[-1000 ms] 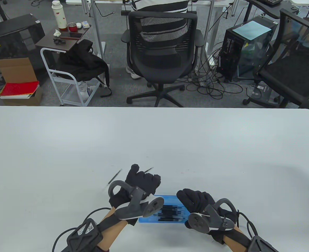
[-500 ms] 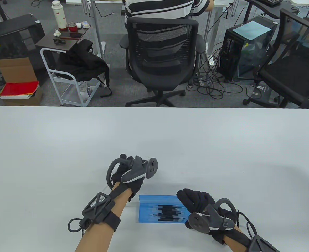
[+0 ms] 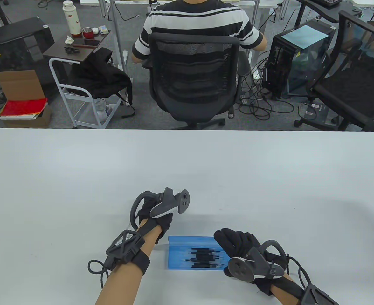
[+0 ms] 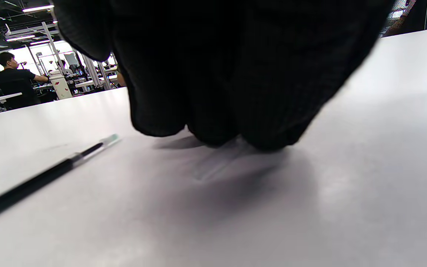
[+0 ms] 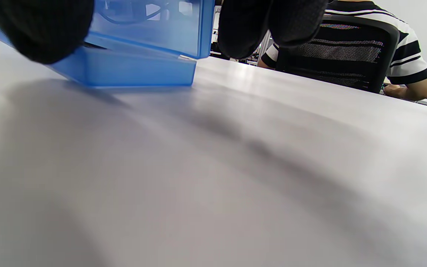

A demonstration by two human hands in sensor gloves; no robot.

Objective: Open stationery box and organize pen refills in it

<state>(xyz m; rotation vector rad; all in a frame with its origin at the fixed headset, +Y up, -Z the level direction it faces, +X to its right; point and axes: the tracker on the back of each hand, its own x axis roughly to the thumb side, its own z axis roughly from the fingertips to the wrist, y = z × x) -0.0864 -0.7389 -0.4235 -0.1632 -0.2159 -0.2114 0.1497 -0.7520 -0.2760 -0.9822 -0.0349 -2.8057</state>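
1. Step in hand, by my read: gathering the last loose refills. The blue box (image 3: 180,254) sits open on the table (image 3: 269,178) near the front edge, w/ a bunch of black refills (image 3: 204,255) already lying lengthwise inside.
2. Right hand (image 3: 238,246) is at the box's right end. In the right wrist view its fingers (image 5: 272,26) curl down over the raised clear-blue lid (image 5: 154,26), so it looks like it's gripping the lid/box to steady it.
3. Left hand (image 3: 153,217) is on the table just beyond the box's left end, knuckles up, fingertips (image 4: 213,129) down at the surface.
4. A faint clear sliver shows under those fingertips in the left wrist view, prob. a refill end. Blurred, so can't tell if it's pinched or only touched.
5. One more loose refill (image 4: 46,176) lies on the table beside the left hand, apart from it, untouched.
6. Next move calls for: a fine pinch on a thin, low, roll-prone stick, lifting one end first, then carrying it to the box and laying it parallel w/ the rest.
7. After that: the other loose refill. The right hand needs to keep the lid up meanwhile.
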